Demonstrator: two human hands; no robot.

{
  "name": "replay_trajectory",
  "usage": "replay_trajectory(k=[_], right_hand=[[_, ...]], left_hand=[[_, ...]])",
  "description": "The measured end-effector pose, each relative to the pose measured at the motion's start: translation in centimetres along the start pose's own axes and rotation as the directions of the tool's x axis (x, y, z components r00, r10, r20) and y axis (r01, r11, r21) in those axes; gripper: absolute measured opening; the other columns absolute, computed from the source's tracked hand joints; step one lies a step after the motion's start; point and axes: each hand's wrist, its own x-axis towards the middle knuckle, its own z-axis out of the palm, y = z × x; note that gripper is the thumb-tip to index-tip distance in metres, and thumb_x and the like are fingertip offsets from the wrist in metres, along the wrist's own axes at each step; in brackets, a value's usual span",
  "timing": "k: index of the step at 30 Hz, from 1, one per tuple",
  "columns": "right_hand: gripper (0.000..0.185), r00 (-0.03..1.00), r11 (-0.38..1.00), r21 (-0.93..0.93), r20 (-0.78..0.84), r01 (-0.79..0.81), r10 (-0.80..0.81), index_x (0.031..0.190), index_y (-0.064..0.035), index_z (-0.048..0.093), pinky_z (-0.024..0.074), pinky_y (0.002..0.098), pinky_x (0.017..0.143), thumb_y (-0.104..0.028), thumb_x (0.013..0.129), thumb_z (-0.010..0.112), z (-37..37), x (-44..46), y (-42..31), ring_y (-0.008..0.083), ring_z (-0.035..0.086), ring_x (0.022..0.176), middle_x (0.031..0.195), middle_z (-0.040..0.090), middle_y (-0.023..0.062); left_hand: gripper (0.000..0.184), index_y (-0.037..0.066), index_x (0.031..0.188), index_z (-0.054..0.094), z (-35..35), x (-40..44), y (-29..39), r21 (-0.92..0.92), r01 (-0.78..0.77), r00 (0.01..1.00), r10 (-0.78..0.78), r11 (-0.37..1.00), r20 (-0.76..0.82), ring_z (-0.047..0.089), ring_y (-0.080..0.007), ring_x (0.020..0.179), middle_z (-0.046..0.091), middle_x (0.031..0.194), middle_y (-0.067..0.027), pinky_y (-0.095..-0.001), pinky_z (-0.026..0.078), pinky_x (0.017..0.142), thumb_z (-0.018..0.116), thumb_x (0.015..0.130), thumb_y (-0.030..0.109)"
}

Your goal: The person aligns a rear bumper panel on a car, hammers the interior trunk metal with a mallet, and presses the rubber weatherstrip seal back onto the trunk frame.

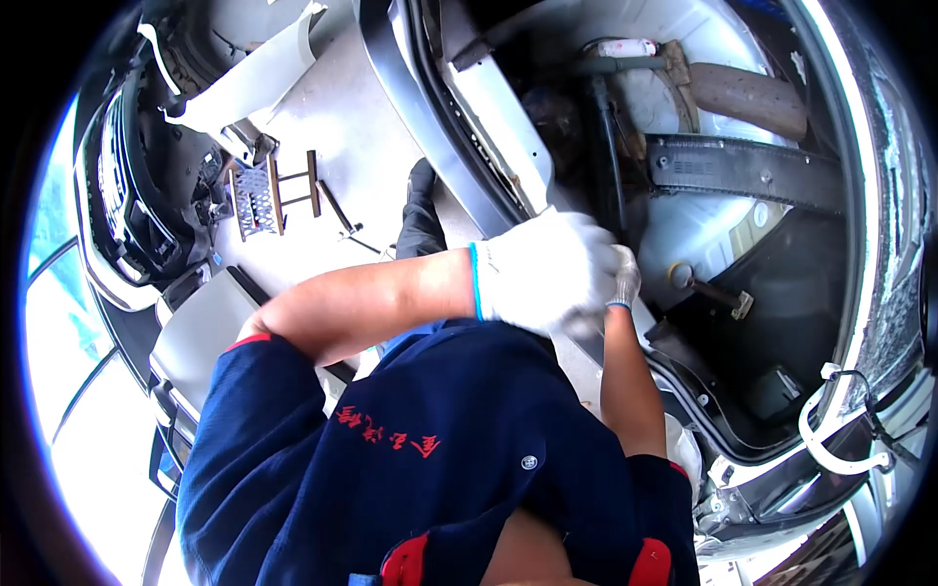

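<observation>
My left hand [547, 271], in a white knit glove with a blue cuff, is in front of my body beside the car's body edge. It is blurred, and its fingers look curled. My right hand [625, 275], in a greyish-white glove, sits close against it and is partly covered by it. Its fingers are bent too. Whatever lies between the hands is hidden. Just beyond them is the open car compartment [782, 283], where a dark rod [610, 146] runs down toward my hands. A painted sill [503, 127] with a dark rubber seal borders the opening.
Inside the compartment lie a hammer [677, 86], a wooden block [750, 100], a long black plate [743, 172] and a small dark-handled tool [718, 293]. On the left are a metal step [256, 202], a white body panel [254, 78] and a bumper [122, 195].
</observation>
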Motion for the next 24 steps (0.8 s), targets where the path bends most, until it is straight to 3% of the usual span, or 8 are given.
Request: replay_trajectory(k=[1,2,3,5,7,24], right_hand=[[0.023,0.998,0.999,0.003,0.058,0.040,-0.040,0.117,-0.0087,0.078,0.0601,0.0359,0.095,-0.016,0.096,0.072,1.2,0.6,3.4,0.0203,0.077,0.102,0.110,0.082,0.0088],[0.025,0.990,0.989,-0.042,-0.026,-0.143,0.142,0.118,-0.0091,0.078,0.0598,0.0347,0.094,-0.017,0.095,0.075,-2.2,-2.8,-4.8,0.0171,0.076,0.100,0.109,0.081,0.0082],[0.025,0.987,0.987,0.081,0.090,-0.140,0.132,0.118,-0.0103,0.078,0.0601,0.0373,0.095,-0.020,0.095,0.075,-1.7,-2.1,-4.6,0.0221,0.077,0.104,0.113,0.081,0.0100],[0.028,0.996,0.981,-0.187,-0.078,-0.046,0.031,0.113,-0.0082,0.079,0.0599,0.0425,0.099,-0.026,0.098,0.065,-2.2,-2.9,-7.1,0.0306,0.078,0.108,0.112,0.081,0.0152],[0.029,0.996,0.959,-0.274,-0.067,-0.076,0.059,0.117,-0.0107,0.079,0.0591,0.0451,0.101,-0.027,0.095,0.068,-2.9,-3.1,-9.0,0.0357,0.075,0.115,0.119,0.079,0.0156],[0.031,0.997,0.974,-0.218,-0.059,-0.063,0.051,0.118,-0.0131,0.078,0.0592,0.0433,0.102,-0.029,0.093,0.072,-2.7,-3.2,-7.8,0.0330,0.075,0.115,0.122,0.079,0.0131]], left_hand=[[0.020,0.012,0.093,0.074,-2.4,1.4,2.1,0.006,-0.115,0.985,0.113,0.993,0.130,0.067,-0.0382,0.095,0.070,0.100,-0.0127,-0.0494,0.055,0.083,0.072,0.091,0.032],[0.020,0.012,0.093,0.074,-4.3,2.5,4.0,-0.019,-0.191,0.963,0.191,0.981,0.188,0.067,-0.0379,0.095,0.070,0.100,-0.0126,-0.0492,0.055,0.082,0.072,0.091,0.032],[0.020,0.012,0.093,0.074,-5.6,3.3,5.9,-0.042,-0.241,0.942,0.244,0.970,0.231,0.067,-0.0377,0.094,0.070,0.100,-0.0124,-0.0491,0.055,0.082,0.072,0.090,0.032],[0.020,0.012,0.093,0.074,-7.4,4.0,9.3,-0.097,-0.293,0.900,0.308,0.951,0.309,0.067,-0.0372,0.094,0.070,0.099,-0.0122,-0.0488,0.055,0.081,0.073,0.090,0.031],[0.019,0.012,0.093,0.074,-7.9,3.7,11.0,-0.136,-0.261,0.887,0.293,0.956,0.357,0.067,-0.0366,0.093,0.070,0.098,-0.0119,-0.0486,0.055,0.081,0.073,0.090,0.031],[0.016,0.012,0.092,0.074,-8.0,4.0,13.9,-0.235,-0.152,0.785,0.262,0.960,0.562,0.068,-0.0323,0.089,0.068,0.094,-0.0096,-0.0463,0.055,0.075,0.073,0.087,0.027]])
